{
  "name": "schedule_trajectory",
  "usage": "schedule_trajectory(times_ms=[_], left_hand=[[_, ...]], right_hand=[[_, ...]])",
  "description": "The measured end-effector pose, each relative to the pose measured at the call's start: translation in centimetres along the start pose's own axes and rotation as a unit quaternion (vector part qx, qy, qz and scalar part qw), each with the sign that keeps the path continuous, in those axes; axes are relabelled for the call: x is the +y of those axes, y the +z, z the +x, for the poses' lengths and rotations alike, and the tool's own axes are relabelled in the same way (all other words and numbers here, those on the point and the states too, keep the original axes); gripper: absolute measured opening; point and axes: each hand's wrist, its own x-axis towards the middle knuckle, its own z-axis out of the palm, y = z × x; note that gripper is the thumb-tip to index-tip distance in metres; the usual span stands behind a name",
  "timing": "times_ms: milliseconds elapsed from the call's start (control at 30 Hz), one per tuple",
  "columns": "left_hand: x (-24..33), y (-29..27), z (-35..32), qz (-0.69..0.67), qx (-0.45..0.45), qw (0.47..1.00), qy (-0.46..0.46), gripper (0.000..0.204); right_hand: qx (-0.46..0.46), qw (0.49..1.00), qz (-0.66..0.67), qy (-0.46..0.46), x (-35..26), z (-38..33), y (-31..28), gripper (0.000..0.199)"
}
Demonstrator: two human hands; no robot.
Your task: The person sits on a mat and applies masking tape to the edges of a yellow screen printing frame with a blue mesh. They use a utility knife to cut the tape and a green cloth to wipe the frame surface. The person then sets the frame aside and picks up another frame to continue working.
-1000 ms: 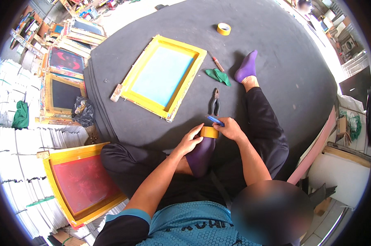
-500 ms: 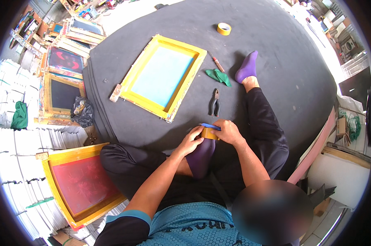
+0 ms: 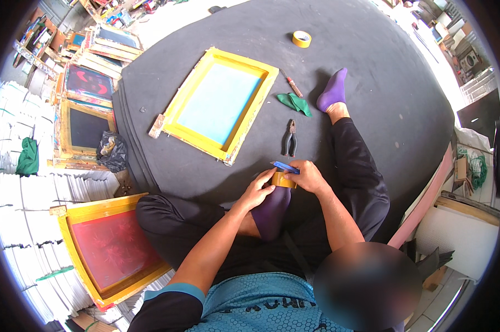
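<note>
My left hand [image 3: 258, 189] grips a roll of yellow-brown tape [image 3: 282, 180] by its left side, just above my purple-socked foot [image 3: 272, 213]. In my right hand [image 3: 308, 177] is a slim blue utility knife [image 3: 285, 167], its pointed end aimed left over the roll's upper edge. The right fingers also reach the roll's right side. Beyond my hands lie black-handled pliers [image 3: 290, 138], a green cloth [image 3: 295, 103] and a red-handled tool [image 3: 293, 86] with a thin shaft. To their left rests a yellow screen-printing frame [image 3: 175, 113] with pale blue mesh.
Another tape roll [image 3: 301, 39] lies at the far side of the dark padded surface [image 3: 394, 110]. A yellow frame with red mesh [image 3: 114, 243] leans at my left, beside stacked white paper [image 3: 29, 218]. More frames [image 3: 88, 83] and a black plastic bag [image 3: 112, 151] stand farther left.
The blue utility knife has turned in my right hand, and its pointed end has risen off the roll's top edge. My left hand and the tape have hardly moved.
</note>
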Motion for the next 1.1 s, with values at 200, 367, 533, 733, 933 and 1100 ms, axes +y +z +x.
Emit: schedule_trajectory(times_ms=[200, 367, 533, 733, 933, 1100], left_hand=[[3.8, 1.2, 0.0, 0.067, 0.12, 0.988, 0.067, 0.052], [5.4, 2.9, 1.4, 0.2, 0.19, 0.959, 0.06, 0.031], [5.4, 3.1, 1.5, 0.181, 0.193, 0.964, -0.006, 0.026], [5.7, 2.7, 1.5, 0.191, 0.183, 0.963, -0.04, 0.021], [3.6, 1.5, 1.1, 0.13, 0.184, 0.971, -0.081, 0.019], [2.7, 1.2, 0.9, 0.101, 0.175, 0.974, -0.1, 0.02]], right_hand=[[-0.024, 0.999, 0.036, 0.023, 0.9, 0.3, 0.0, 0.022], [-0.044, 0.997, 0.055, 0.013, 1.0, 0.7, 0.2, 0.019], [-0.045, 0.996, 0.071, 0.032, 0.3, 0.6, 0.4, 0.018], [-0.026, 0.997, 0.071, 0.023, 0.4, 0.6, 1.1, 0.02], [-0.007, 0.998, 0.023, 0.051, 0.8, 0.2, 0.5, 0.031], [0.018, 0.998, -0.008, 0.053, 1.2, 0.0, 1.5, 0.036]])
